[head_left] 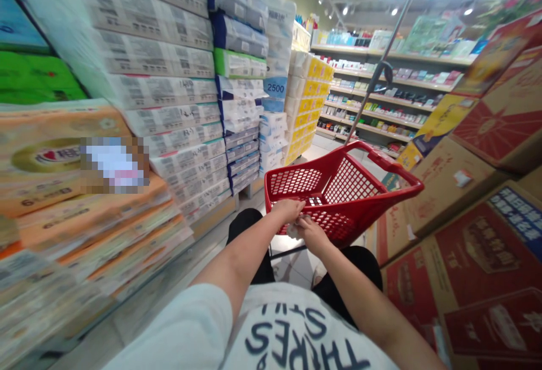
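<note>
A red plastic shopping basket (372, 189) on a trolley frame stands in front of me, tilted, its long metal handle (383, 56) rising up to the right. My left hand (288, 210) rests palm down on the basket's near rim, fingers curled over the edge. My right hand (310, 229) sits just beside it, at the same rim, fingers closed on something small and white that I cannot make out. Both forearms reach forward from my white printed T-shirt (292, 330), over my black trousers (245, 226).
Tall stacks of wrapped tissue packs (169, 87) line the left side of the aisle, orange packs (63, 155) nearest me. Red and brown cardboard boxes (486, 178) crowd the right side. Store shelves (381, 99) with small goods run across the far end.
</note>
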### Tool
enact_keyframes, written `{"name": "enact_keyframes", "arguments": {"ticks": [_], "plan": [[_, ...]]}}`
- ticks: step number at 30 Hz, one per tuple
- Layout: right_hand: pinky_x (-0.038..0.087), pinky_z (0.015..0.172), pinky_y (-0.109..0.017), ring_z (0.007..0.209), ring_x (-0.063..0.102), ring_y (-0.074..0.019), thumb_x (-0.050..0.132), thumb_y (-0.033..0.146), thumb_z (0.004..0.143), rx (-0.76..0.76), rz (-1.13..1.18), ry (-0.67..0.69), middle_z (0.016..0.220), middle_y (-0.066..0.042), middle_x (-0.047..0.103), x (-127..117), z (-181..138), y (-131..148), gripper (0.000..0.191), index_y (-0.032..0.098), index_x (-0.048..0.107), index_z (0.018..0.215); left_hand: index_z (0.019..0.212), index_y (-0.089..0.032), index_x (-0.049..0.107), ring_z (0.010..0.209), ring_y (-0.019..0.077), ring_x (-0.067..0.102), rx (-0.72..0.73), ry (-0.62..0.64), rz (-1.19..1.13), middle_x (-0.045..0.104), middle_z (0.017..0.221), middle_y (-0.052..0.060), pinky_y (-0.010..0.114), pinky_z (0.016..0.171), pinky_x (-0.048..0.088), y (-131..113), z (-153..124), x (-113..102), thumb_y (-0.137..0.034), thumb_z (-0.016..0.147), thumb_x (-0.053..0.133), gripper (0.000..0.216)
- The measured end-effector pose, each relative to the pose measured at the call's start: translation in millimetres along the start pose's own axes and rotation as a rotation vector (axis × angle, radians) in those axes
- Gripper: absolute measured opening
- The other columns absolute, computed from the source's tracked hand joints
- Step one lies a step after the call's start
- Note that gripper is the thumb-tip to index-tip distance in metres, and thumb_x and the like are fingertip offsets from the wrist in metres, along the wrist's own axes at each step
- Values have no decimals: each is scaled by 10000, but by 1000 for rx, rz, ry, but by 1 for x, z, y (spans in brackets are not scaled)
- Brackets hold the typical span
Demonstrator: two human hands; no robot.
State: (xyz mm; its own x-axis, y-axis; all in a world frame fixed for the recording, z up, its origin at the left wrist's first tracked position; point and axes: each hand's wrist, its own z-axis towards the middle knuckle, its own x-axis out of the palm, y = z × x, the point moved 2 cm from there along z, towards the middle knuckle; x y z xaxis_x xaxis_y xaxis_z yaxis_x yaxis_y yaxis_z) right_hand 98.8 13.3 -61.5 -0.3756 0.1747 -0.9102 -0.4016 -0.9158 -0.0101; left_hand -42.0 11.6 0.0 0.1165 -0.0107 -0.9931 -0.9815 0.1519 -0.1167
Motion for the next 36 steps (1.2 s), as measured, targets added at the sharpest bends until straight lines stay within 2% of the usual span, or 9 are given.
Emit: {"name": "enact_keyframes", "arguments": {"ticks": [5, 10, 16, 21, 27, 32, 36], "plan": [[438, 979, -389, 1140, 465, -233, 477, 124, 886, -52, 36, -105, 1159, -100, 595, -8, 4, 5, 280, 203, 686, 1054, 1149, -230, 559, 921, 247, 646, 35, -21, 24, 677, 1040, 78, 349, 783, 482, -7, -1, -1, -376, 945, 365, 317], [494, 845, -327, 1115, 484, -237, 516, 116, 857, 14, 3, 32, 1102, -92, 621, -2, -3, 1, 246, 198, 712, 982, 1156, -217, 537, 921, 268, 645, 35, -15, 48, 669, 1044, 91, 368, 759, 494, -9, -1, -1, -359, 927, 399, 303], [438, 952, -351, 1133, 471, -223, 488, 127, 883, 5, 21, -46, 1187, -82, 591, -3, -3, 0, 287, 215, 685, 1074, 1150, -214, 547, 915, 258, 645, 42, -5, 44, 670, 1035, 90, 355, 771, 487, -8, -1, -2, -356, 926, 397, 304], [468, 835, -306, 1054, 506, -222, 522, 108, 857, 83, 10, 71, 1067, -80, 634, -4, -3, 1, 222, 192, 715, 929, 1165, -231, 550, 909, 256, 649, 21, -29, 41, 674, 1044, 84, 352, 762, 483, -8, -2, -3, -344, 955, 325, 327], [428, 888, -293, 1024, 496, -209, 512, 140, 863, 82, 7, 30, 1124, -71, 607, -19, 5, 1, 279, 194, 671, 1086, 1144, -235, 575, 935, 249, 646, 2, -26, 13, 677, 1065, 80, 343, 774, 477, -7, -2, -2, -371, 978, 255, 385], [444, 827, -287, 1027, 494, -211, 507, 104, 836, 126, -9, 123, 1122, -76, 601, -12, 0, 2, 260, 188, 703, 985, 1201, -233, 539, 945, 257, 643, 31, -25, 60, 662, 1109, 87, 344, 764, 481, -7, 0, 1, -329, 965, 305, 346], [440, 858, -298, 1010, 501, -205, 495, 120, 850, 112, 13, 60, 1121, -80, 599, -13, -1, 2, 288, 188, 675, 1065, 1147, -214, 554, 928, 264, 649, 39, -13, 64, 674, 1048, 98, 356, 753, 489, -7, -1, -3, -323, 959, 318, 320]]}}
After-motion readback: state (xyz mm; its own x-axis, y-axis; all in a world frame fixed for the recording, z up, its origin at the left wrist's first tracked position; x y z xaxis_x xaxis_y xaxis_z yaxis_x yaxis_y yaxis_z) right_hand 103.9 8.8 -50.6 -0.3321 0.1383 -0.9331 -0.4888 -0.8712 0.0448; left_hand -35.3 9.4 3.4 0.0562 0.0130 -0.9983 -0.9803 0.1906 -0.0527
